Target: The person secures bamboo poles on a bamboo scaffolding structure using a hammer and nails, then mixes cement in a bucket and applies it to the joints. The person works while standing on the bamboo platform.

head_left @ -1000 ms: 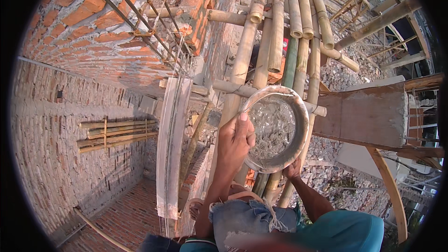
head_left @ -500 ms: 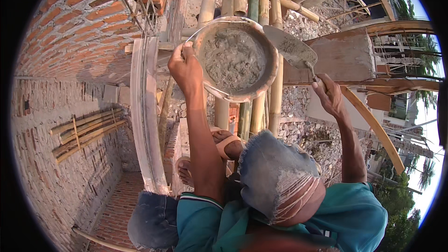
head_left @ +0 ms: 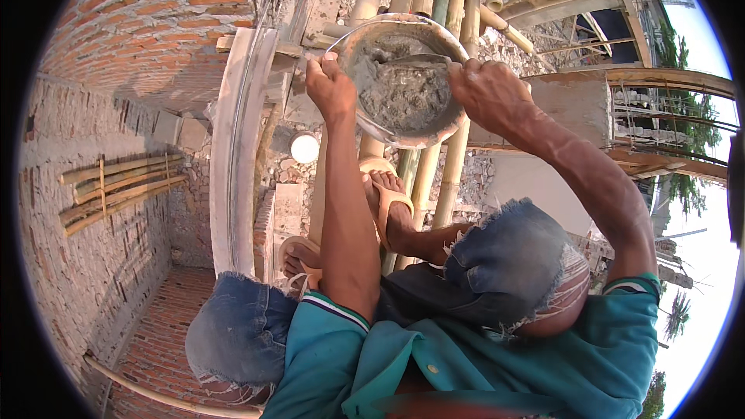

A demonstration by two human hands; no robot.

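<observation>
A round bucket (head_left: 458,120) of wet grey mortar (head_left: 400,101) rests on bamboo poles in front of me. My left hand (head_left: 332,87) is closed at the bucket's left rim, gripping the rim or its wire handle; which of the two I cannot tell. My right hand (head_left: 490,93) is at the right rim, wrapped round the handle of a trowel (head_left: 423,60). The trowel's blade lies inside the bucket, partly sunk in the mortar near the far side. My fingers hide most of its handle.
Bamboo poles (head_left: 431,190) form the platform under my sandalled feet (head_left: 392,202). A long grey board-like beam (head_left: 233,163) runs along the left, beside brick walls (head_left: 155,39). Below the platform lies rubble, with a white round object (head_left: 305,147). Bamboo lengths (head_left: 124,190) lean at the far-left wall.
My right hand has swung left and brought the trowel from beside the bucket into the mortar. The left hand keeps its hold at the rim. My view has shifted slightly.
</observation>
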